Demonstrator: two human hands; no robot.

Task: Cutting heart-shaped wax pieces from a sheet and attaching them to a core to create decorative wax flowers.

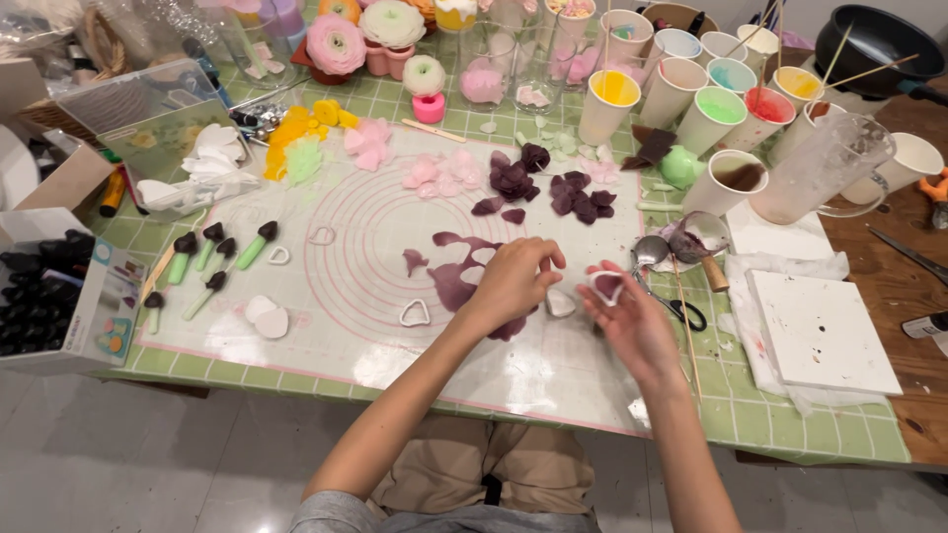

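Observation:
My left hand (515,279) rests on a thin sheet of dark purple wax-like material (456,283) spread on a clear mat with pink circles (365,247), fingers pressed down on it. My right hand (628,316) holds a small white petal-shaped cutter (605,286) with a purple piece inside it. Another white cutter (560,303) lies between my hands, and a heart-shaped one (414,313) sits to the left. Cut purple petals (553,188) lie in piles farther back on the mat.
Paper cups of coloured liquid (713,116) stand at the back right beside a clear pitcher (825,168). A white tile (820,331) on paper towel lies at right. Green-handled tools (212,259) and pale petals (212,158) sit left. Finished flower candles (365,39) line the back.

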